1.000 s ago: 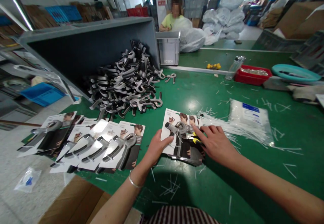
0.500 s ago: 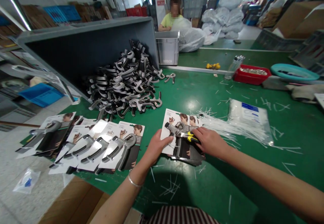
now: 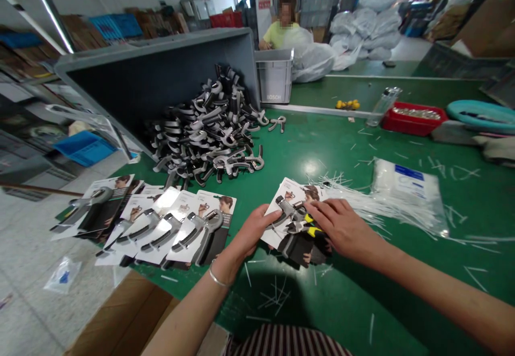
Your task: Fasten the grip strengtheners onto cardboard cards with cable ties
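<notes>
My left hand grips the left edge of a printed backing card, its thumb on top. A grey and black hand grip strengthener with a metal spring lies on that card, which is tilted above other dark cards. From the right, my right hand is closed around yellow and black cutting pliers. Their jaws are parted and lie over the card, beside the strengthener. Fingers hide part of the handles. To the left, several carded strengtheners overlap in a row.
Behind the row, a grey bin lies tipped with a heap of loose strengtheners. White cable ties spill from a plastic bag. A red tray stands at the back right. Across the table sits a co-worker.
The card in my left hand has turned clockwise and tilted up from the stack. The pliers have shifted lower across it, their jaws now apart. The view has swung slightly left.
</notes>
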Tool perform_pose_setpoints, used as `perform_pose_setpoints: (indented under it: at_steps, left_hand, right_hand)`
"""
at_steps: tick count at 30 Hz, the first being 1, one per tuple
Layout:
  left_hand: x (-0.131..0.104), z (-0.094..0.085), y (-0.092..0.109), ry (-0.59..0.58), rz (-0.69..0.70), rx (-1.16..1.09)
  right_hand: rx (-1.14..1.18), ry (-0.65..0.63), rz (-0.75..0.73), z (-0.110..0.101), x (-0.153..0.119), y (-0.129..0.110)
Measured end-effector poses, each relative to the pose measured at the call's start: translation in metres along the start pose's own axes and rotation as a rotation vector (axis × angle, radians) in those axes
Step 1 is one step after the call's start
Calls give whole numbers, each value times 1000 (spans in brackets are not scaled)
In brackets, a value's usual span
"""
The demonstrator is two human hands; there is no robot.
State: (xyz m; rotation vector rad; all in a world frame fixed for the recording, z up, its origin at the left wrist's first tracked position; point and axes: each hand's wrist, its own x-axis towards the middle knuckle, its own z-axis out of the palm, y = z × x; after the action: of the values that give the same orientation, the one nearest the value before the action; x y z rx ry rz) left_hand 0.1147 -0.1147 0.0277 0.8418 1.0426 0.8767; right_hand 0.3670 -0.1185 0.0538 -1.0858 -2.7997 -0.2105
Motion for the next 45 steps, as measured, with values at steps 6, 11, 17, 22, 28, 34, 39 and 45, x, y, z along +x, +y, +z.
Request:
perform_pose_setpoints:
  at_steps: [6, 11, 17, 22, 28, 34, 39, 45]
  left_hand:
    - [1, 2, -7, 5, 34, 36]
    - [1, 0, -9, 2, 17, 70]
    - [3, 5, -11, -11, 29, 208]
    - [-22, -39, 10, 194, 25, 319]
    - [-100, -153, 43, 800, 87, 1030]
    - [-77, -98, 24, 820, 392, 980]
    - [6, -15, -32, 349, 350, 822]
    - [43, -12, -59, 233, 346, 644]
  right_hand:
    - [-19, 2, -24, 3, 12, -9]
    - [18, 25, -77, 14, 13, -6]
    - [209, -11, -222, 11, 7, -11]
    - [440, -76, -285, 3, -37, -43]
    - [387, -60, 223, 25, -125, -22]
    - [340, 9, 387, 43, -114, 32]
    - [134, -75, 604, 68, -80, 76]
    - [158, -138, 633, 60, -82, 95]
